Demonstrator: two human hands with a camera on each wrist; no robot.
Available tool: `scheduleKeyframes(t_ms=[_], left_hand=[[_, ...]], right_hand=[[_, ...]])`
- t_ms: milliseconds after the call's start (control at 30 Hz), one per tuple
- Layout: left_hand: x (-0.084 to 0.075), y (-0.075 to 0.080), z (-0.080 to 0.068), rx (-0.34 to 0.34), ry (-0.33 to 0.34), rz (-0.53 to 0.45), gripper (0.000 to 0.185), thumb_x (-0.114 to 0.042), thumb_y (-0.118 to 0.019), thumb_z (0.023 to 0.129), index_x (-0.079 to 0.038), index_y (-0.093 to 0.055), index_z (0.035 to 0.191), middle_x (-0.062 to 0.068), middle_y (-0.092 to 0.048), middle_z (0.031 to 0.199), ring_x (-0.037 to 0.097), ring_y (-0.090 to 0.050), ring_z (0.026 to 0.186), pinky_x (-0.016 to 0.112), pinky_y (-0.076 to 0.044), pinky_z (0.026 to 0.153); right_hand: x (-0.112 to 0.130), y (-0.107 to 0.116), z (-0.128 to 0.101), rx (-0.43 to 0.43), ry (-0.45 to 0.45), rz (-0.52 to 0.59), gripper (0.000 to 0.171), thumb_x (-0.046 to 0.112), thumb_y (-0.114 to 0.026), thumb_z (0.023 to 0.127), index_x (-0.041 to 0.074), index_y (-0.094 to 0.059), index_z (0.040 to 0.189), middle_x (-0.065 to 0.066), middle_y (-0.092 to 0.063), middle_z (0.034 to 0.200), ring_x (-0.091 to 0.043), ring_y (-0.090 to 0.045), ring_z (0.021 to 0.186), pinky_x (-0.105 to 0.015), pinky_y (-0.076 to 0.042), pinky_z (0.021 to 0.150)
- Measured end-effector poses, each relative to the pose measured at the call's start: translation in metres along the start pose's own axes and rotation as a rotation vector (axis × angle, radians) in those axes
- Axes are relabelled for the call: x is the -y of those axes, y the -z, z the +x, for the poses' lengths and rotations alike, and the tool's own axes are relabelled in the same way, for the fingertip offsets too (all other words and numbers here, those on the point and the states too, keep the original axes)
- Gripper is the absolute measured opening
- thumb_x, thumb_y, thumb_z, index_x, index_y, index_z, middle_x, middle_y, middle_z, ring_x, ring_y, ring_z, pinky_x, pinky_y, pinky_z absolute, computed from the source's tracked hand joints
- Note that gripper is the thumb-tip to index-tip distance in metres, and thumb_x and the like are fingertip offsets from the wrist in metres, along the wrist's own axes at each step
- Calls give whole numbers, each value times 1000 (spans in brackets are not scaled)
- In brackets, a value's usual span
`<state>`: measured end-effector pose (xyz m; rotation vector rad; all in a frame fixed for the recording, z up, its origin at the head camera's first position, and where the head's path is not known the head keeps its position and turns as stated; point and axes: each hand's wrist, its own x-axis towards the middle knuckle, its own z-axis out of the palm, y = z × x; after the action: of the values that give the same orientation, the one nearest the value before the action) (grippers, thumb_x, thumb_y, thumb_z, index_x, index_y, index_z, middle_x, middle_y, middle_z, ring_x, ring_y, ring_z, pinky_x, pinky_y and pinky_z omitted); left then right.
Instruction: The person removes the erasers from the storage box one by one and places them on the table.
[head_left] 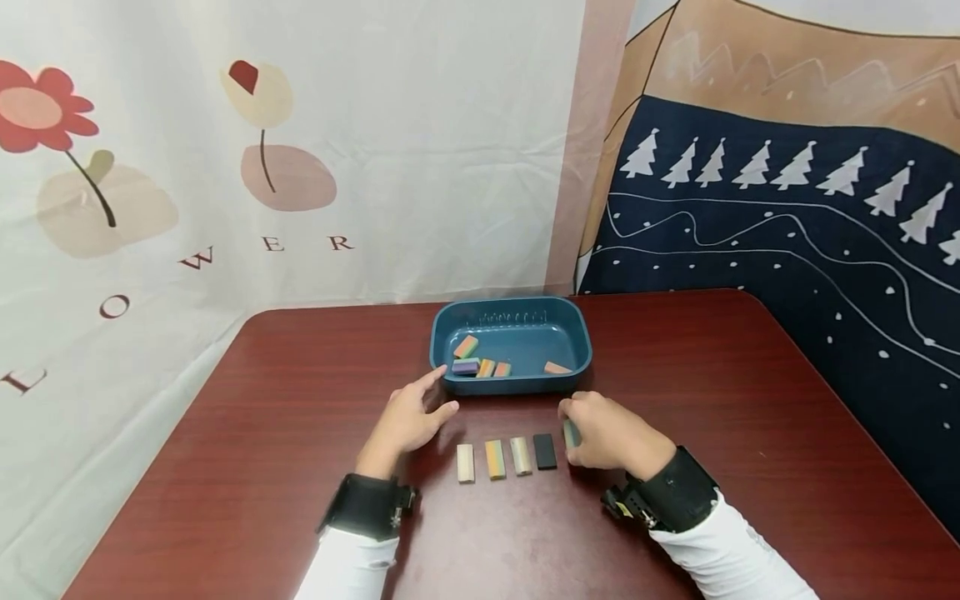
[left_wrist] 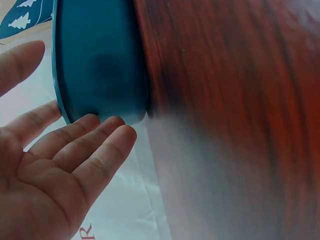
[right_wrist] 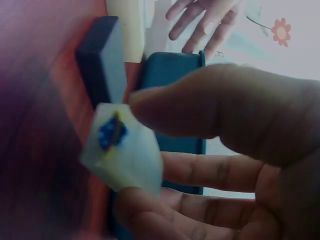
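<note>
Several small blocks lie in a row on the dark red table (head_left: 262, 433): a cream one (head_left: 466, 462), an orange-striped one (head_left: 494, 459), a beige one (head_left: 521, 456) and a black one (head_left: 545, 451). My right hand (head_left: 603, 433) pinches a pale green block (head_left: 572, 433) at the row's right end; the right wrist view shows this block (right_wrist: 122, 147) between thumb and fingers, beside the black block (right_wrist: 102, 62). My left hand (head_left: 408, 417) rests open on the table, fingers by the teal tray (head_left: 442, 337). The left wrist view shows the straight fingers (left_wrist: 95, 145) next to the tray's wall (left_wrist: 100, 60).
The teal tray holds several more coloured blocks (head_left: 480, 364) and sits at the table's middle, behind the row. A flower-print cloth (head_left: 225, 150) hangs behind the table and a dark tree-print cloth (head_left: 787, 217) at the right.
</note>
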<state>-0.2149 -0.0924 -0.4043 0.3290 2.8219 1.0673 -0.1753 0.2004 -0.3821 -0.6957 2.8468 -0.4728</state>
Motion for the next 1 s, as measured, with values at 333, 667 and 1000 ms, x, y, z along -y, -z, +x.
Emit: scheduleKeyframes(t_ms=[333, 667, 1000], left_hand=[[-4, 3, -2, -11, 4, 0, 64, -32, -68, 91, -17, -43, 148, 17, -51, 140, 37, -45, 129, 57, -38, 101], [-4, 2, 0, -2, 7, -3, 63, -30, -67, 93, -17, -42, 149, 17, -49, 141, 35, -45, 130, 56, -38, 101], [-4, 0, 0, -3, 15, -6, 62, -30, -67, 92, -17, -43, 148, 17, -50, 141, 35, -47, 128, 55, -40, 100]], right_hand=[[2, -5, 3, 82, -22, 7, 41, 11, -81, 75, -2, -64, 110, -9, -58, 96, -12, -53, 73, -32, -48, 63], [0, -9, 3, 92, -12, -20, 40, 12, -80, 76, -4, -66, 110, -10, -60, 97, -17, -58, 82, -33, -51, 68], [-6, -1, 2, 131, 23, 12, 42, 20, -78, 83, -2, -65, 116, -11, -63, 104, -20, -60, 92, -38, -52, 76]])
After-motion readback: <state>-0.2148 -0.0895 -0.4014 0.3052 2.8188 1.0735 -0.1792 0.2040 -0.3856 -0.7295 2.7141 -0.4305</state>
